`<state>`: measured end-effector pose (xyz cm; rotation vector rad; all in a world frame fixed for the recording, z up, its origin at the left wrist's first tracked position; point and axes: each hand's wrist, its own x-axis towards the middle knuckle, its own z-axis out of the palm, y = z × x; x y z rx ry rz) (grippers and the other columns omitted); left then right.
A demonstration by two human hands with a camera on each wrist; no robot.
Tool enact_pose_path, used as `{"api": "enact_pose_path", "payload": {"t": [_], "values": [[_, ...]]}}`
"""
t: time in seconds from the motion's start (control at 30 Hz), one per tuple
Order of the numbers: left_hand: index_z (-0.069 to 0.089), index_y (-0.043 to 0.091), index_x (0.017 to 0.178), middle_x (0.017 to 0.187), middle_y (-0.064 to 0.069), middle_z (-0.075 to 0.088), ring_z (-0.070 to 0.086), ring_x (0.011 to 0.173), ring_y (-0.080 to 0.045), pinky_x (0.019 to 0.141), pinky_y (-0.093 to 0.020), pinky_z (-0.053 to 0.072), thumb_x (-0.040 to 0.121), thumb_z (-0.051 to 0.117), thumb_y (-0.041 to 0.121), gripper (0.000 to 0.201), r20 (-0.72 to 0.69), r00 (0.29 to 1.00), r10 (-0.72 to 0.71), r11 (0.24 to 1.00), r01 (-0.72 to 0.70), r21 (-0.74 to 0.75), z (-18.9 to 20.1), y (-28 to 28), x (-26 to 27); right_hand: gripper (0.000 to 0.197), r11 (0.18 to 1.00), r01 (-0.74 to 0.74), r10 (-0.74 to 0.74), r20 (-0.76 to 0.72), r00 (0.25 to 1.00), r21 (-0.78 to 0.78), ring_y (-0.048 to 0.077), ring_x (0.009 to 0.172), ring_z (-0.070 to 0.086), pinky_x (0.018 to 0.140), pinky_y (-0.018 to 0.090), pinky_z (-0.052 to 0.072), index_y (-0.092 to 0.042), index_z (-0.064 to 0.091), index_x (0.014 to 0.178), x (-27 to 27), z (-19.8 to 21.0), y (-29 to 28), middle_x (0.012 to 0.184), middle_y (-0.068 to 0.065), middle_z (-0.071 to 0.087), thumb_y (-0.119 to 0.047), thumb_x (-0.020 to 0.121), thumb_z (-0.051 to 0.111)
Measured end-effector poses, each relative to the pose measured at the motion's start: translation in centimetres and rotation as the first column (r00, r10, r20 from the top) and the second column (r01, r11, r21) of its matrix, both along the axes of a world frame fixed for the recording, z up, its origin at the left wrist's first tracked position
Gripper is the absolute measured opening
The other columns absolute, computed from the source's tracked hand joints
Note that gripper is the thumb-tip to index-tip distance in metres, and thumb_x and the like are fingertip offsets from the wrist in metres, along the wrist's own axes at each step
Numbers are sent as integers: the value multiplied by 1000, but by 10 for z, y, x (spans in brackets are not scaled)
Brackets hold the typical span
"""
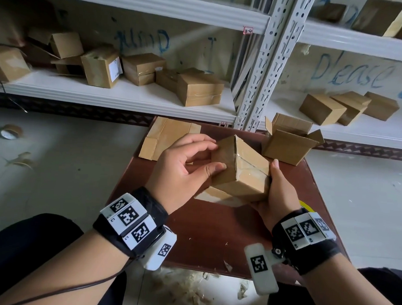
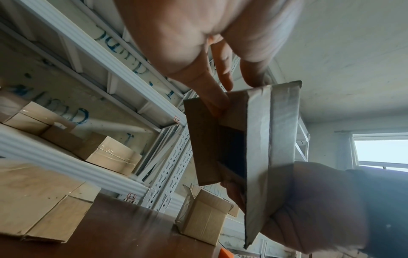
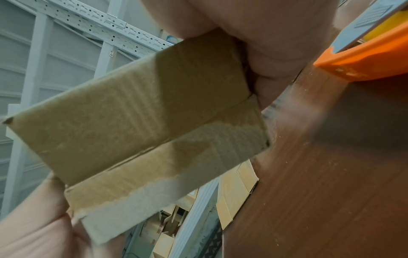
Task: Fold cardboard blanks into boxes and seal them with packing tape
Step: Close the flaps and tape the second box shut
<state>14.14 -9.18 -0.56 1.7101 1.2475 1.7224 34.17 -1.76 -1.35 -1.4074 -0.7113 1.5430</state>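
Note:
A small cardboard box (image 1: 240,170) is held tilted above the brown table (image 1: 215,233) between both hands. Clear packing tape runs over its upper seam. My left hand (image 1: 211,156) grips the box's left end, thumb on the near face and curled fingers over the far edge. In the left wrist view that end of the box (image 2: 258,139) is open, and a fingertip (image 2: 215,104) presses on an inner flap. My right hand (image 1: 272,180) holds the box from the right and below, thumb up along its side. The right wrist view shows a plain box (image 3: 132,113) wall with tape.
Flat cardboard blanks (image 1: 168,137) lie at the table's far left, and an open-topped box (image 1: 288,142) stands at the far right. An orange tape dispenser (image 3: 364,61) sits by my right wrist. A tape roll (image 1: 11,131) lies on the floor. Shelves (image 1: 119,95) behind hold several boxes.

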Motion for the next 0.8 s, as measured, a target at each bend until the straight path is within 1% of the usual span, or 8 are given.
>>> {"api": "enact_pose_path", "payload": {"t": [0.1, 0.17, 0.33, 0.43, 0.5, 0.63, 0.73, 0.8], "values": [[76, 6, 106, 116, -1, 70, 73, 99, -19, 88, -22, 56, 91, 76, 14, 17, -81, 994, 70, 996, -66, 61, 0, 3, -2, 45, 1000, -7, 7, 4, 1000, -1, 26, 98, 77, 85, 47, 63, -22, 71, 116, 0, 0, -1, 104, 4, 81, -62, 100, 55], [77, 5, 101, 112, -2, 71, 72, 97, -18, 86, -22, 56, 92, 75, 7, 9, -107, 989, 103, 992, -95, 80, -1, 5, -4, 48, 1000, -15, 15, 17, 1000, 2, 27, 101, 76, 91, 50, 62, -22, 71, 118, -1, 0, -2, 108, 5, 80, -63, 100, 55], [76, 3, 92, 104, -3, 72, 71, 93, -17, 83, -27, 58, 91, 76, 4, 2, -76, 991, 111, 992, -107, 60, -2, 7, -6, 50, 1000, -21, 20, 58, 998, 7, 28, 101, 75, 81, 44, 62, -20, 71, 117, -2, 1, -3, 109, 6, 79, -64, 99, 56], [73, 8, 90, 103, -4, 71, 70, 92, -14, 81, -28, 59, 90, 76, 3, 5, -35, 997, 68, 998, -68, 12, -1, 8, -7, 50, 1000, -27, 26, 67, 997, 9, 29, 103, 75, 90, 50, 62, -20, 71, 116, -2, 1, -2, 111, 7, 79, -65, 98, 56], [70, 16, 88, 102, -3, 70, 68, 91, -14, 82, -25, 55, 90, 75, 4, 13, -36, 999, 29, 999, -30, -43, 2, 8, -11, 50, 999, -34, 33, 73, 997, 16, 29, 104, 75, 95, 53, 60, -20, 72, 115, -1, 1, -2, 110, 7, 79, -65, 98, 56], [66, 16, 85, 101, -2, 67, 63, 96, -16, 89, -20, 48, 94, 72, 7, 13, -175, 985, -3, 989, -22, -143, 4, 8, -18, 48, 999, -48, 47, 91, 995, 13, 29, 106, 74, 98, 52, 58, -21, 72, 113, -1, 0, -2, 110, 6, 79, -64, 99, 56], [64, 11, 88, 105, -2, 64, 60, 97, -13, 88, -10, 41, 98, 67, 7, 11, -262, 965, 11, 978, -65, -199, 6, 6, -17, 48, 999, -42, 41, 94, 995, 5, 29, 106, 74, 98, 52, 59, -21, 71, 113, -2, 0, -2, 111, 7, 78, -64, 98, 56], [60, 12, 89, 105, -1, 62, 58, 96, -13, 87, -8, 39, 101, 63, 8, 12, -313, 949, 26, 977, -90, -191, 6, 6, -16, 48, 999, -40, 39, 100, 994, 8, 29, 106, 74, 97, 53, 59, -21, 70, 112, -2, 0, -1, 111, 7, 77, -65, 98, 56]]}}
